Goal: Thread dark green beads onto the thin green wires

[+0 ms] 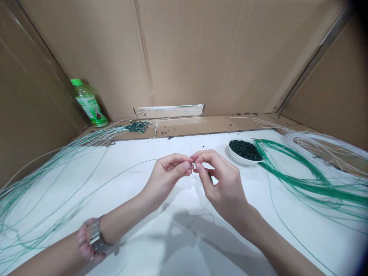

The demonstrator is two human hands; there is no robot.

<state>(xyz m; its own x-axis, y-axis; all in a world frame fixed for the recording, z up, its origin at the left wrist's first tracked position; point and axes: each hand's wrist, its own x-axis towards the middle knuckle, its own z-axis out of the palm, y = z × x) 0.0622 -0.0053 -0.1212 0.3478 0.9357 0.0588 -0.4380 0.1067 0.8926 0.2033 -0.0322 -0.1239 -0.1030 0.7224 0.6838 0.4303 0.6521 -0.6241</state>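
Observation:
My left hand (168, 174) and my right hand (221, 176) meet over the white table (138, 245), fingertips almost touching. Each pinches thumb against forefinger on a thin green wire (140, 163), which trails left from my left hand. A tiny dark piece shows between the fingertips, too small to name. Something dark is partly hidden under the curled fingers of my right hand. To the right of that hand stands a white bowl (244, 159) full of small dark green pieces (245, 149).
Green wires (304, 180) and white wires (316, 143) lie at the right. At the left, a wire bundle ends in dark tips (138, 126). A green-capped bottle (90, 107) leans near the cardboard wall (186, 50). Dark bits dot the table's back edge.

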